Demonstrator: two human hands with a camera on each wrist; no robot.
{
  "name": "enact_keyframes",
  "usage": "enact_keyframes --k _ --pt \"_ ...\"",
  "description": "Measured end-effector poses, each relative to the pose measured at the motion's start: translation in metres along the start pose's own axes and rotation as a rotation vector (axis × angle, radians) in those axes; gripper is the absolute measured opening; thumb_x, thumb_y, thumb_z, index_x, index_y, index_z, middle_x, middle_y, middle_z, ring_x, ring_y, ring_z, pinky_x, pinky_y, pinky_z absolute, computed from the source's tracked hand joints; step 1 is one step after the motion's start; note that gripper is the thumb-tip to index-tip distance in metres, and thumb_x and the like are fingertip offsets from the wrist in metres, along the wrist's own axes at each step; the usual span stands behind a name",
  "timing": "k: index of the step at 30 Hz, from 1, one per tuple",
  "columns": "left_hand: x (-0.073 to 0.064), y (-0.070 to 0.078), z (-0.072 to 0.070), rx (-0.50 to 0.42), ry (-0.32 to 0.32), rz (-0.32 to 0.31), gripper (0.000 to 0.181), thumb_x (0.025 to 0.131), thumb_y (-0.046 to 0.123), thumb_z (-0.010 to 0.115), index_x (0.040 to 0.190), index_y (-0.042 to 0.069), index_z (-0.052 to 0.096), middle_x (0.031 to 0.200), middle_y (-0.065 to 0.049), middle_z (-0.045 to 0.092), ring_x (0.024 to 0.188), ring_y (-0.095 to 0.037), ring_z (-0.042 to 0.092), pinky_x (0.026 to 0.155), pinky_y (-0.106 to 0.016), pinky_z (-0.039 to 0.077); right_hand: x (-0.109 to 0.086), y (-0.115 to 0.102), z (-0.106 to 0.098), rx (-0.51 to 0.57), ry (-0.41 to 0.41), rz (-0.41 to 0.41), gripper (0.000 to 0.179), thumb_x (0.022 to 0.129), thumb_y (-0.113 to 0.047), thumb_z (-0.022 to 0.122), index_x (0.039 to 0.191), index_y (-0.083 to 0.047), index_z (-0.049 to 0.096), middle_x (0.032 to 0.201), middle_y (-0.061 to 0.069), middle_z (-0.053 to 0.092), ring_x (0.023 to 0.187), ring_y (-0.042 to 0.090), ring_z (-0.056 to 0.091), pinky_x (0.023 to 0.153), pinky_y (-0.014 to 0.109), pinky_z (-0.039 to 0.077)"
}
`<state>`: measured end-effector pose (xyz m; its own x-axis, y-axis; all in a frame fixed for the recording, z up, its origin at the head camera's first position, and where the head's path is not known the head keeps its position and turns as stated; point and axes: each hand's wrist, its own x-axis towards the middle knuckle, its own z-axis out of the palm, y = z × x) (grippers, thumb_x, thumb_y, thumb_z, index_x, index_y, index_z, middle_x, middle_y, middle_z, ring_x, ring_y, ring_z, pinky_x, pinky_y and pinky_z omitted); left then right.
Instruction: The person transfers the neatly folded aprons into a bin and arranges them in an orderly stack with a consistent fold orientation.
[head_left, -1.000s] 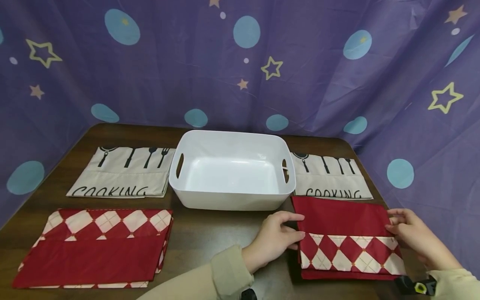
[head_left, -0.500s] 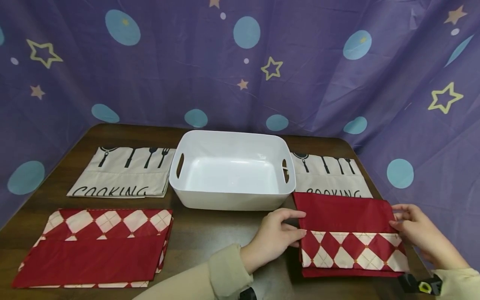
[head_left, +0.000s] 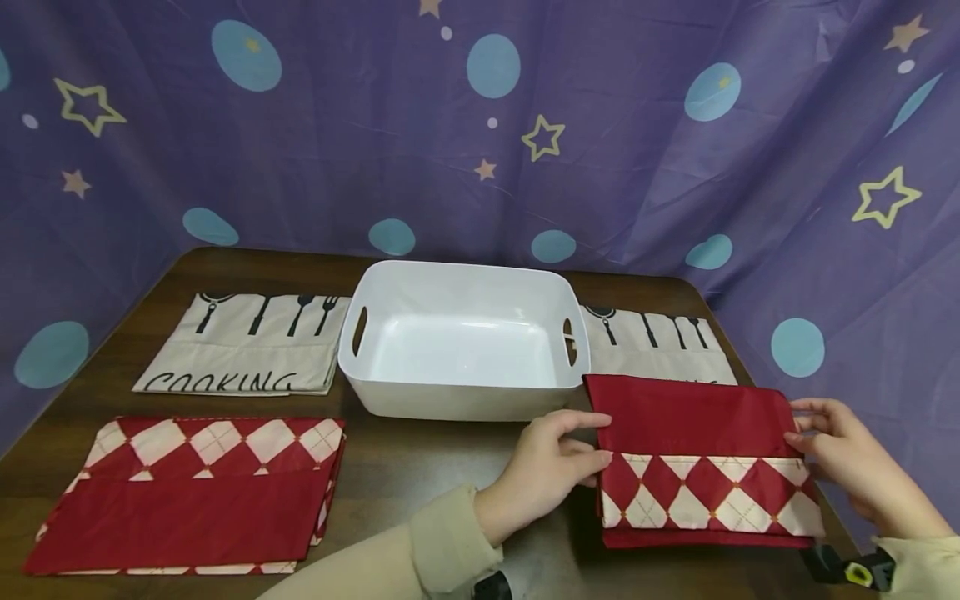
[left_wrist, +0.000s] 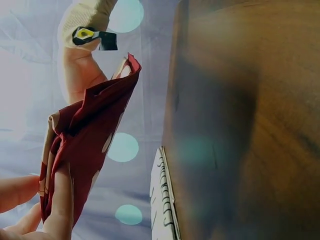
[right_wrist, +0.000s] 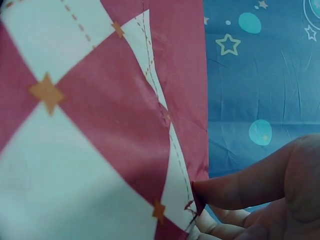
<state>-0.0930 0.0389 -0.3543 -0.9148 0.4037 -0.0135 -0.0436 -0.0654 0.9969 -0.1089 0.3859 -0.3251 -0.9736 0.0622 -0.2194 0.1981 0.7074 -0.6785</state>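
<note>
A folded red cloth [head_left: 690, 421] with a band of red and cream diamonds hangs between both hands at the right of the head view. My left hand [head_left: 534, 473] pinches its left edge, thumb on the near face. At the opposite edge my right hand [head_left: 858, 462] pinches it likewise. The left wrist view shows the cloth [left_wrist: 95, 135] edge-on, its layers stacked, raised off the table. In the right wrist view the right hand [right_wrist: 250, 187] grips the border beside the stitched diamond band. Its other fingers are partly hidden behind the cloth.
A white basin [head_left: 461, 404] with handle holes stands mid-table. A "COOKING" cloth [head_left: 247, 354] lies to its left; a similar cream cloth [head_left: 660, 358], partly covered in view, lies right. Another folded red cloth [head_left: 187, 517] rests front left. A purple curtain [head_left: 375, 125] hangs behind.
Both hands have raised the red cloth slightly, the right hand also shifting rightward. The cloth now covers more of the cream cloth's lettering in the head view. Basin and other cloths stay put.
</note>
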Motion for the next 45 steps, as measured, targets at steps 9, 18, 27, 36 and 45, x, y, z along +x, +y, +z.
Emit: enact_keyframes --k 9,18,27,36,45 --pt "-0.001 0.009 -0.008 -0.034 0.011 -0.004 0.042 0.089 -0.002 0.068 0.13 -0.002 0.061 0.102 -0.025 0.073 0.088 -0.032 0.074 0.071 -0.032 0.062 -0.001 -0.004 0.002 0.006 0.042 -0.025 0.046 0.1 -0.002 0.043 0.135 0.019 0.023 0.097 -0.001 0.057 0.073 0.001 0.056 0.061 0.029 0.052" --pt "-0.002 0.014 -0.018 -0.066 0.03 0.022 0.041 0.091 -0.004 0.065 0.131 -0.005 0.06 0.114 -0.025 0.068 0.087 -0.025 0.072 0.074 -0.034 0.062 -0.005 -0.013 0.01 0.087 0.089 -0.074 0.047 0.102 -0.008 0.048 0.138 0.014 0.026 0.087 -0.029 0.053 0.074 -0.002 0.058 0.061 0.024 0.053" --pt "-0.007 0.021 -0.032 -0.05 0.041 0.01 0.042 0.095 0.002 0.062 0.136 -0.002 0.057 0.124 -0.022 0.065 0.095 -0.024 0.072 0.076 -0.035 0.062 -0.004 -0.021 0.021 0.164 0.122 -0.112 0.043 0.102 -0.009 0.052 0.136 0.008 0.033 0.089 -0.03 0.055 0.078 -0.006 0.06 0.064 0.02 0.056" --pt "-0.006 0.028 -0.048 -0.04 0.072 0.015 0.041 0.096 0.004 0.059 0.137 -0.002 0.056 0.123 -0.023 0.064 0.09 -0.017 0.07 0.077 -0.034 0.062 0.0 -0.029 0.028 0.419 0.109 -0.147 0.034 0.098 -0.012 0.061 0.128 -0.023 0.049 0.092 -0.021 0.066 0.077 0.001 0.066 0.064 0.018 0.057" --pt "-0.007 0.039 -0.074 -0.023 0.181 -0.005 0.04 0.095 0.005 0.06 0.135 0.004 0.06 0.127 -0.018 0.065 0.084 -0.014 0.069 0.074 -0.027 0.06 0.006 -0.05 0.045 0.619 0.134 -0.192 0.04 0.094 -0.014 0.067 0.132 -0.015 0.052 0.094 -0.017 0.071 0.078 0.002 0.067 0.064 0.018 0.057"
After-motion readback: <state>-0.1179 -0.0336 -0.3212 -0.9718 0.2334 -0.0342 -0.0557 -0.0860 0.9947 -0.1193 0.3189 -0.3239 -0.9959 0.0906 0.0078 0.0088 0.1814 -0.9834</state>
